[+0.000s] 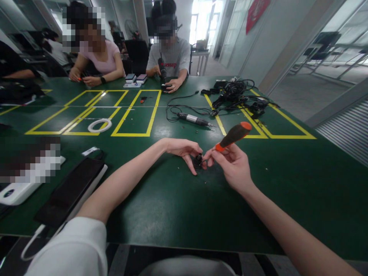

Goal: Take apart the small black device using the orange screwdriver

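Note:
My right hand (234, 165) is closed on a screwdriver (234, 136) with a black and orange handle. The handle slants up to the right, and its tip end points down-left toward my left hand (188, 151). Between the fingers of that left hand is a small dark part (198, 160), too small to make out its kind. My left fingers curl around it just above the green table (161, 207). The screwdriver's tip is near or against the part; whether it touches cannot be made out.
An electric screwdriver (194, 119) with a cord lies beyond my hands. Tangled black cables (235, 94) are piled at the back right. A white tape ring (99, 125) rests at left, near a black pouch (73, 188). Two people sit across the table, working with their hands.

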Demonstrator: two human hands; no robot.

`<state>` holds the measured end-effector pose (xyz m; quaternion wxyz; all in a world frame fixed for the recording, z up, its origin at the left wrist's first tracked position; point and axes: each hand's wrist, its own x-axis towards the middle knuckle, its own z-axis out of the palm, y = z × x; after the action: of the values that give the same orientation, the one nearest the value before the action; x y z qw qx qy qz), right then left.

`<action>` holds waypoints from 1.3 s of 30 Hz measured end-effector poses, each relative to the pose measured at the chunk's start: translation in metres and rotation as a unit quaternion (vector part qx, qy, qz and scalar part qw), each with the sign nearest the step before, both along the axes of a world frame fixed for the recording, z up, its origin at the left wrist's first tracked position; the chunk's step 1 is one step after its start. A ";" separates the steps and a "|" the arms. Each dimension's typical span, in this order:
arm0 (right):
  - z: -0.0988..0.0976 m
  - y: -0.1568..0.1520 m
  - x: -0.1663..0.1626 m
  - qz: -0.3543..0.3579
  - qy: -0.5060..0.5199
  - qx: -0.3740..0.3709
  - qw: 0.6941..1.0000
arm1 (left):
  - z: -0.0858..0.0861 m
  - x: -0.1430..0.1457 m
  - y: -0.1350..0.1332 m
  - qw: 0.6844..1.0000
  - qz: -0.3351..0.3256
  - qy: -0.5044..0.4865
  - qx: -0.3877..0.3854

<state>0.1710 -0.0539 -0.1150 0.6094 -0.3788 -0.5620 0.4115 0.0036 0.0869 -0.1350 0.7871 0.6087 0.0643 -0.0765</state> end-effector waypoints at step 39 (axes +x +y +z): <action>0.004 0.001 0.003 0.002 -0.021 -0.002 1.000 | 0.006 -0.002 -0.002 0.999 0.005 0.041 0.011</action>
<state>0.1742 -0.0530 -0.1114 0.5958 -0.3879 -0.5747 0.4054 0.0015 0.0854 -0.1293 0.7773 0.6133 0.1006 -0.0972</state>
